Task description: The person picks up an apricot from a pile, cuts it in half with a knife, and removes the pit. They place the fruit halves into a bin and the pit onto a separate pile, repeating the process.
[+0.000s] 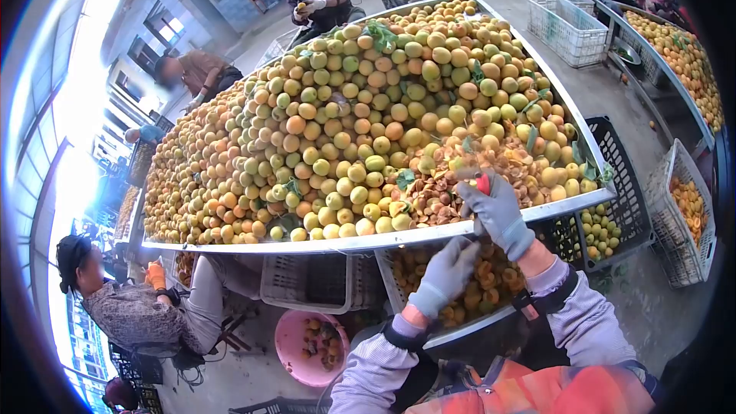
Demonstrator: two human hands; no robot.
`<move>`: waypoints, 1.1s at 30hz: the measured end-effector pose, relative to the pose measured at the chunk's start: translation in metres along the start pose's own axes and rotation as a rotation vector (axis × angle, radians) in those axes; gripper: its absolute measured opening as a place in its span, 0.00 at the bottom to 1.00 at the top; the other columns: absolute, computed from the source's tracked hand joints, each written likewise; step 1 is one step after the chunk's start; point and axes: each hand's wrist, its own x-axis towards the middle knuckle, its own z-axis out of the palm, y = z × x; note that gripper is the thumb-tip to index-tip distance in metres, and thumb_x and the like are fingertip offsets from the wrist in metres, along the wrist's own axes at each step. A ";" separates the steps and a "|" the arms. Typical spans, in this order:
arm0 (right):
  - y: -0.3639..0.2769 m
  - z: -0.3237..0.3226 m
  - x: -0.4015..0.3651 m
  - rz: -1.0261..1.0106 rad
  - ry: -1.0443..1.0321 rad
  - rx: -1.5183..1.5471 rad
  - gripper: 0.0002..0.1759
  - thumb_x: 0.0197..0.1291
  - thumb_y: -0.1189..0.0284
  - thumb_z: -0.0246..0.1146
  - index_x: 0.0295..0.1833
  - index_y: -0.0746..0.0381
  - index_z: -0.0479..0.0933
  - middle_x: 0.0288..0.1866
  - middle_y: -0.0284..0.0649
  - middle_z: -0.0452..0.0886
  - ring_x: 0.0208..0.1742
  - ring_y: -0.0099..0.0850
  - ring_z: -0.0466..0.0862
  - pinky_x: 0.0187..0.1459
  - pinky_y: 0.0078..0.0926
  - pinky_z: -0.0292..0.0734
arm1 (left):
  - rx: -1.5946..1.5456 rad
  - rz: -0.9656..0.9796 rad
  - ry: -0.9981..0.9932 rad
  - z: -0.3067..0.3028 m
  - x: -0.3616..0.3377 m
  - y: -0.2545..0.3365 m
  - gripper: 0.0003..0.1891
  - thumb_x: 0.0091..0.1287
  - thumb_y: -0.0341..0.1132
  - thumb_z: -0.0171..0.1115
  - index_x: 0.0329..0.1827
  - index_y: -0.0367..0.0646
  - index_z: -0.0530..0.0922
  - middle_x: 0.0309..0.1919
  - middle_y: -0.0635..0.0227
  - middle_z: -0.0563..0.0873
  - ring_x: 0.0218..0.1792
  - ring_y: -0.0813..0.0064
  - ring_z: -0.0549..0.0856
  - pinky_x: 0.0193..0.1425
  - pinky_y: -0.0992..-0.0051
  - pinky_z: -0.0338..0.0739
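Observation:
My right hand (498,213), in a grey glove, is closed round a small tool with a red handle (482,183); its working end is blurred. It hovers over the table's front edge, by a heap of brownish apricot pits and scraps (438,198). Lower and to the left, my gloved left hand (448,274) has its fingers drawn together above a crate of split apricots (491,284). Whatever those fingers hold is hidden. Whole yellow-green and orange apricots (337,130) are piled across the metal-rimmed table (345,244).
A pink basin (287,345) with some fruit and a grey crate (307,303) are below the table. Black crates (613,176) and a white crate of apricot halves (663,226) stand right. A co-worker (130,307) sits at left; others work around the far side.

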 end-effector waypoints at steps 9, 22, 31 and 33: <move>-0.037 -0.003 -0.003 0.029 0.084 -0.132 0.11 0.62 0.66 0.62 0.42 0.62 0.75 0.19 0.35 0.77 0.08 0.17 0.66 0.10 0.14 0.59 | -0.637 -0.330 0.237 -0.064 -0.021 -0.023 0.16 0.66 0.33 0.59 0.57 0.43 0.75 0.38 0.70 0.82 0.31 0.82 0.78 0.37 0.82 0.75; -0.045 0.005 -0.033 0.353 -0.176 -0.224 0.14 0.64 0.62 0.60 0.44 0.63 0.77 0.17 0.33 0.77 0.11 0.15 0.68 0.13 0.12 0.61 | 0.445 -0.398 0.770 -0.183 0.034 -0.229 0.26 0.55 0.34 0.65 0.59 0.46 0.74 0.54 0.58 0.78 0.57 0.59 0.74 0.62 0.66 0.69; -0.042 0.011 -0.036 0.447 -0.230 -0.321 0.15 0.64 0.60 0.60 0.44 0.61 0.77 0.20 0.33 0.78 0.12 0.15 0.70 0.14 0.11 0.63 | 0.561 -0.791 0.467 -0.190 0.065 -0.219 0.29 0.52 0.34 0.66 0.60 0.49 0.71 0.60 0.61 0.69 0.61 0.59 0.69 0.64 0.65 0.67; -0.040 0.011 -0.037 0.478 -0.240 -0.324 0.16 0.63 0.59 0.61 0.44 0.61 0.77 0.20 0.32 0.77 0.14 0.14 0.71 0.15 0.11 0.64 | 0.538 -0.692 0.514 -0.185 0.060 -0.229 0.30 0.51 0.33 0.67 0.59 0.47 0.69 0.59 0.58 0.70 0.62 0.58 0.69 0.64 0.65 0.67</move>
